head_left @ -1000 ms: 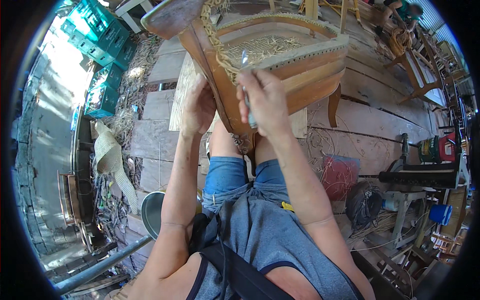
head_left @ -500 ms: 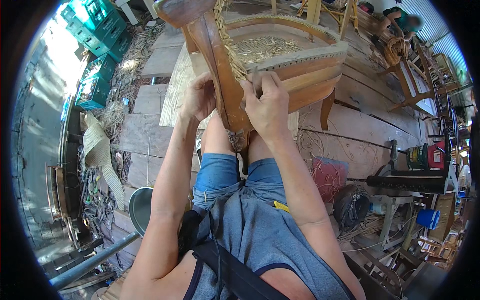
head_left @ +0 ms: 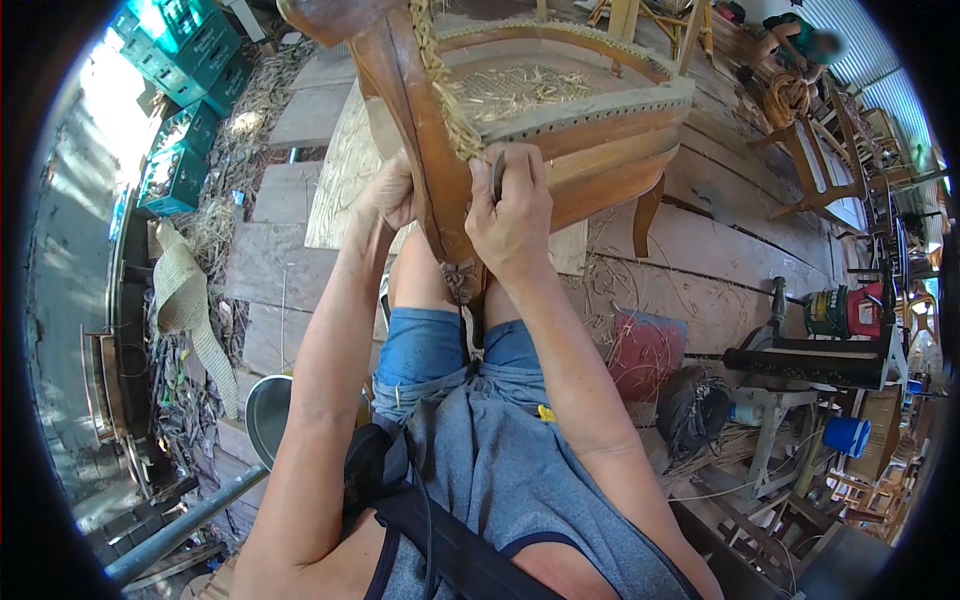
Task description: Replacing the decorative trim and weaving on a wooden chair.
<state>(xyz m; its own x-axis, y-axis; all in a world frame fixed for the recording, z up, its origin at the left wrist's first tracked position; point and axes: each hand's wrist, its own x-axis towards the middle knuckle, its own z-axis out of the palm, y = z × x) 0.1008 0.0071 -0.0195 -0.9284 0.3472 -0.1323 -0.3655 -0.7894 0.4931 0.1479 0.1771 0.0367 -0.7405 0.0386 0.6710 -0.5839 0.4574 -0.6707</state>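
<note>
A brown wooden chair frame (head_left: 408,110) leans between my knees, with a plaited cane strip (head_left: 440,85) running down the edge of its upright post. At the lower end of that strip is my right hand (head_left: 512,205), closed around a small, dark, flat tool (head_left: 497,172) whose exact kind is unclear. Its fingertips touch the strip's end. On the other side of the post, my left hand (head_left: 393,192) is curled against the back of the wood. The post hides its fingertips and whatever they hold. Small holes line the pale seat rail (head_left: 590,112) beyond.
Cane scraps lie on the woven seat (head_left: 515,88). A metal pan (head_left: 266,415) sits left of me, near a roll of woven cane (head_left: 185,285). Green crates (head_left: 175,165) stand far left. To the right are a red mat (head_left: 645,350), a black bundle (head_left: 693,408) and a co-worker (head_left: 795,45).
The chair and both hands have shifted slightly left in the view. My right hand stays at the strip's lower end with the tool, its fingers drawn closer to the post.
</note>
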